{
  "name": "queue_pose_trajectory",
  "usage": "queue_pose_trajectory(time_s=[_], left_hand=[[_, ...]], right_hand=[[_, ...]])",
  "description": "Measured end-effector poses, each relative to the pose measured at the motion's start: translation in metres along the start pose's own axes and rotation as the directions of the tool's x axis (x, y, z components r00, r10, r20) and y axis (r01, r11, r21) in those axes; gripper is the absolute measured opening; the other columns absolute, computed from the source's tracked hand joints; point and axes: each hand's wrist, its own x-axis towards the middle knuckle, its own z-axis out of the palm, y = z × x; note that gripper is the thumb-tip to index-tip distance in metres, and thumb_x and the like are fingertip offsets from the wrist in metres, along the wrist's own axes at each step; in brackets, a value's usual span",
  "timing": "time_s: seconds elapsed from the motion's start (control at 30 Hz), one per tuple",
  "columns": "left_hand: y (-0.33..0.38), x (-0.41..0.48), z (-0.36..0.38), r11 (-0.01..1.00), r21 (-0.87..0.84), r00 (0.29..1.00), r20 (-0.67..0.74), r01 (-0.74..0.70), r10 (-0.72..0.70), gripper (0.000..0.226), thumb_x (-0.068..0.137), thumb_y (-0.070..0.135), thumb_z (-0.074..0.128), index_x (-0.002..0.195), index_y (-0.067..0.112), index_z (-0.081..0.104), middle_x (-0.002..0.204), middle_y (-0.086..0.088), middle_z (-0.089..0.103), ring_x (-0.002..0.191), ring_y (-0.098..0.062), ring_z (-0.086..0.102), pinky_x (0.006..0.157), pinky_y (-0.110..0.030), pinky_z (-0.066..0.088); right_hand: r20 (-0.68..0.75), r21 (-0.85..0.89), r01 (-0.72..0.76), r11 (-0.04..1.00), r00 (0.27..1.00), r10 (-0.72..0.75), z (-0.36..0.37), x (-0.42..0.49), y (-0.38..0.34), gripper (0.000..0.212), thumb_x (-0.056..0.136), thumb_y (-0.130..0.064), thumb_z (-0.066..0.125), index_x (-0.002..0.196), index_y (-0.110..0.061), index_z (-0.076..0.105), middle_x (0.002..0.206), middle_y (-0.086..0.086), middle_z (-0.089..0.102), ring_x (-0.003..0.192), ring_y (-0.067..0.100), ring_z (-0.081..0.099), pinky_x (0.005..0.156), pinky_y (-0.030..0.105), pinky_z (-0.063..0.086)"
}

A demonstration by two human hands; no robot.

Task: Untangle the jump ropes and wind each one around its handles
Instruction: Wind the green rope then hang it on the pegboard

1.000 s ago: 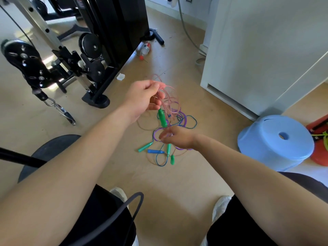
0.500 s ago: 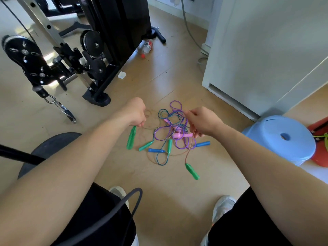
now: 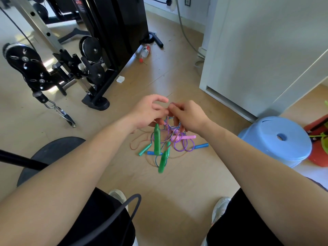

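Observation:
A tangle of jump ropes lies on the wooden floor ahead of my feet. It has purple loops, a pink handle, blue handles and a teal handle. My left hand and right hand meet just above it, fingers curled, each pinching the thin cord of the green-handled rope. One green handle hangs straight down below my left hand. The second green handle dangles lower, near the floor. The fingertips hide where the cord runs between my hands.
A black cable machine with pulleys and a hanging clip stands at the left. A white cabinet is on the right, with a blue plastic stool beside a red object. A bottle lies farther back.
My hands were apart, each holding one end of the green-handled rope. They have come together above the tangle, and both green handles now hang below them.

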Motion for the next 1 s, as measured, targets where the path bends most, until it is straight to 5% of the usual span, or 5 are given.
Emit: queue_pose_trajectory(time_s=[0.33, 0.47, 0.6, 0.77, 1.0], left_hand=[[-0.009, -0.001, 0.018, 0.99, -0.132, 0.999, 0.006, -0.044, 0.045, 0.017, 0.094, 0.005, 0.062, 0.103, 0.008, 0.048, 0.068, -0.002, 0.072, 0.05, -0.012, 0.062, 0.057, -0.021, 0.053], [-0.02, -0.007, 0.023, 0.999, 0.045, 0.989, 0.149, -0.018, 0.011, 0.017, 0.1, 0.013, 0.054, 0.088, 0.006, 0.064, 0.074, -0.008, 0.07, 0.061, -0.015, 0.059, 0.064, -0.021, 0.049], [-0.025, -0.011, 0.035, 0.995, -0.083, 0.991, 0.121, 0.061, -0.051, 0.025, 0.103, 0.022, 0.05, 0.111, 0.006, 0.067, 0.09, -0.01, 0.064, 0.069, -0.019, 0.052, 0.062, -0.027, 0.04], [-0.023, -0.016, 0.042, 0.981, -0.177, 0.969, 0.243, 0.075, -0.03, 0.024, 0.105, 0.024, 0.043, 0.106, 0.017, 0.066, 0.116, -0.016, 0.068, 0.109, -0.037, 0.062, 0.101, -0.046, 0.044], [-0.027, -0.02, 0.042, 0.995, -0.065, 0.921, 0.386, 0.071, -0.04, 0.029, 0.107, 0.026, 0.035, 0.107, 0.007, 0.058, 0.081, -0.008, 0.067, 0.082, -0.021, 0.065, 0.075, -0.032, 0.045]], right_hand=[[-0.146, 0.031, -0.006, 1.0, 0.989, 0.01, -0.002, 0.006, -0.006, 0.028, 0.09, -0.019, 0.055, 0.066, -0.011, 0.066, 0.041, -0.009, 0.052, 0.033, 0.01, 0.048, 0.042, 0.018, 0.039], [-0.232, 0.076, -0.052, 0.996, 0.97, 0.068, -0.012, 0.009, -0.003, 0.025, 0.09, -0.019, 0.054, 0.074, -0.007, 0.069, 0.038, -0.007, 0.05, 0.031, 0.01, 0.048, 0.038, 0.016, 0.038], [-0.232, 0.187, -0.104, 0.977, 0.962, 0.147, -0.02, 0.01, -0.003, 0.017, 0.084, -0.012, 0.057, 0.075, -0.003, 0.067, 0.046, 0.001, 0.049, 0.031, 0.011, 0.046, 0.036, 0.02, 0.038], [-0.257, 0.264, -0.152, 0.952, 0.941, 0.221, -0.014, 0.012, -0.004, 0.017, 0.081, -0.013, 0.056, 0.065, -0.009, 0.062, 0.043, -0.002, 0.05, 0.031, 0.014, 0.048, 0.036, 0.019, 0.038], [-0.378, 0.092, -0.214, 0.972, 0.896, 0.233, -0.022, 0.024, 0.024, 0.041, 0.089, -0.037, 0.058, 0.071, -0.001, 0.063, 0.049, 0.006, 0.061, 0.041, 0.015, 0.056, 0.052, 0.026, 0.051]])
